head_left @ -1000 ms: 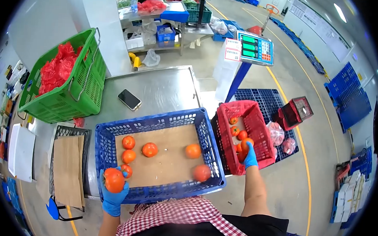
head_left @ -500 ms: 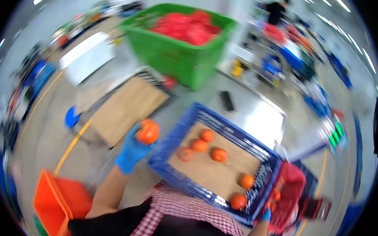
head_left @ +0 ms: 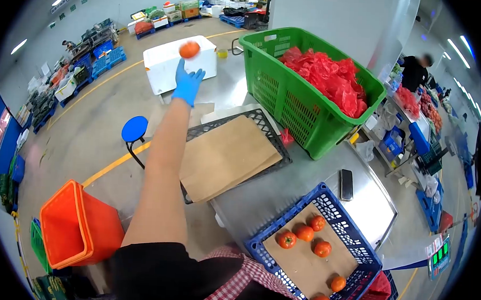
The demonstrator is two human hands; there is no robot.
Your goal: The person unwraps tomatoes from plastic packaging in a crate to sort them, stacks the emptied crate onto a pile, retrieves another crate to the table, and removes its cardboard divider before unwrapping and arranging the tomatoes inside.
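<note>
My left hand (head_left: 188, 84), in a blue glove, is stretched far out with its fingers spread. Just above the fingertips a slightly blurred tomato (head_left: 189, 49) hangs in the air, in front of a white foam box (head_left: 171, 66). My right hand is outside the view. Several tomatoes, one of them a red tomato (head_left: 322, 249), lie on brown cardboard inside the blue crate (head_left: 255, 248) at the lower right. Part of the red crate (head_left: 376, 295) shows beyond it.
A green crate (head_left: 286, 93) of red bags stands beside a black tray with cardboard (head_left: 229, 155). An orange bin (head_left: 81, 226) and blue stool (head_left: 134, 128) are at the left. A phone (head_left: 346, 185) lies on the metal table. Another person (head_left: 414, 73) stands at the upper right.
My left hand has swung up and outward and let go of the tomato. The view has turned left, and my right hand has gone out of sight.
</note>
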